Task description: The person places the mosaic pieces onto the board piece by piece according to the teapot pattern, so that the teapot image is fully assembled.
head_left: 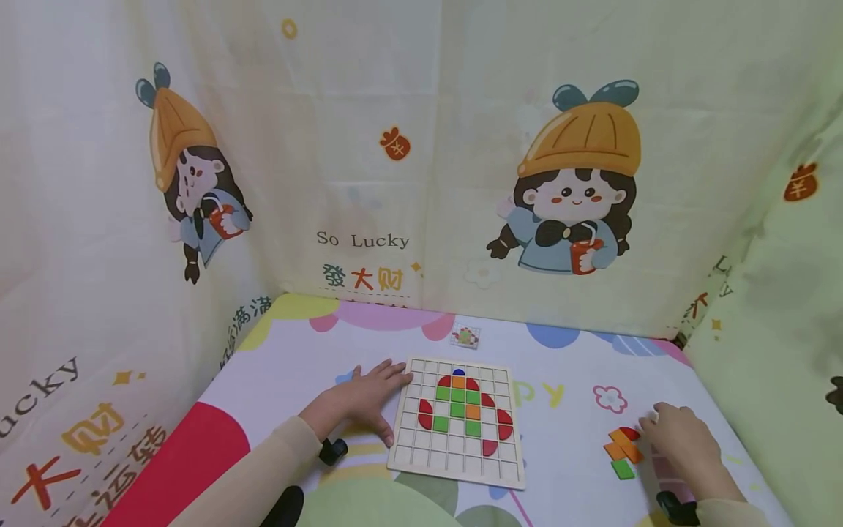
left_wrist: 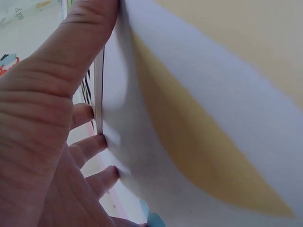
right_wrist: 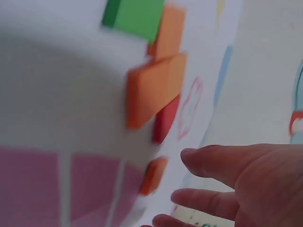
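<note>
A wooden grid board (head_left: pixel 411 457) lies on the table, with red, green, orange and blue pieces set in its cells. My left hand (head_left: pixel 369 397) rests beside its left edge, spread fingers and thumb touching the rim. In the left wrist view the fingertips (left_wrist: pixel 97 142) meet the board's side. To the right, my right hand (head_left: pixel 688 443) hovers by a small cluster of loose pieces: a green square (head_left: pixel 622 469), orange pieces (right_wrist: pixel 156 90) and a red quarter-round piece (right_wrist: pixel 166 120). One orange piece (right_wrist: pixel 154 175) lies near its extended fingers, which hold nothing visible.
A small picture card (head_left: pixel 465 337) with a coloured pattern lies behind the board. The patterned tablecloth (head_left: pixel 560 454) covers the table. Printed curtains (head_left: pixel 454 183) hang at the back and both sides.
</note>
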The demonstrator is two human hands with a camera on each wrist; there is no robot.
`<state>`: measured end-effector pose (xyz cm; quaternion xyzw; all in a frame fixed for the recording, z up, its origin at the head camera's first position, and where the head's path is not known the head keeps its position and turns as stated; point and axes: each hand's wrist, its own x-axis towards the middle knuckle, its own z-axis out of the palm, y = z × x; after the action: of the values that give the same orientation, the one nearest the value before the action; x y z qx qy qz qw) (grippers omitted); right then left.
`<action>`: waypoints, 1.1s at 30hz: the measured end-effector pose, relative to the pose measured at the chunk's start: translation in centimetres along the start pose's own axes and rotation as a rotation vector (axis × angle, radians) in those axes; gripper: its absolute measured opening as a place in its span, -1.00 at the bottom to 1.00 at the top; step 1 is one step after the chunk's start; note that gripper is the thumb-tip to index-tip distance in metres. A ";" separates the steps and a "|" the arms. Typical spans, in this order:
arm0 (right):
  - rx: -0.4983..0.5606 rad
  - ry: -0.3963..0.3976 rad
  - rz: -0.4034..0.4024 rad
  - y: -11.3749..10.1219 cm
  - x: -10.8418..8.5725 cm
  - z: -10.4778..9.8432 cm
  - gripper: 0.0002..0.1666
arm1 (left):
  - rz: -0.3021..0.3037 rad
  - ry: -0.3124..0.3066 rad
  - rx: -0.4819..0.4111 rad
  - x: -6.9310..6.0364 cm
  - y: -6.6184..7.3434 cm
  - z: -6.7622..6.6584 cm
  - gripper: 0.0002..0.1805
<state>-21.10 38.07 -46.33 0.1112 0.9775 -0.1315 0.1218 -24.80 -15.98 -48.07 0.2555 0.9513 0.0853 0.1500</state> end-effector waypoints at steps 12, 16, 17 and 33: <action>0.161 0.075 0.024 0.4 0.6 0.1 -0.77 | -0.005 0.000 -0.003 0.1 -0.1 0.2 0.42; 0.192 0.072 -0.014 0.0 0.8 -0.1 -0.84 | -0.009 -0.001 -0.001 0.2 -0.1 0.3 0.42; 0.203 0.064 -0.018 -0.2 0.8 -0.2 -0.85 | -0.008 0.000 0.000 0.2 -0.2 0.3 0.42; 0.334 0.068 -0.222 -6.5 0.5 -0.5 -0.82 | -0.011 0.002 0.008 0.2 -0.2 0.3 0.43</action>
<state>-23.28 32.17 -44.54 0.0260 0.9519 -0.3006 0.0535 -24.95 -15.97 -48.48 0.2509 0.9531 0.0809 0.1485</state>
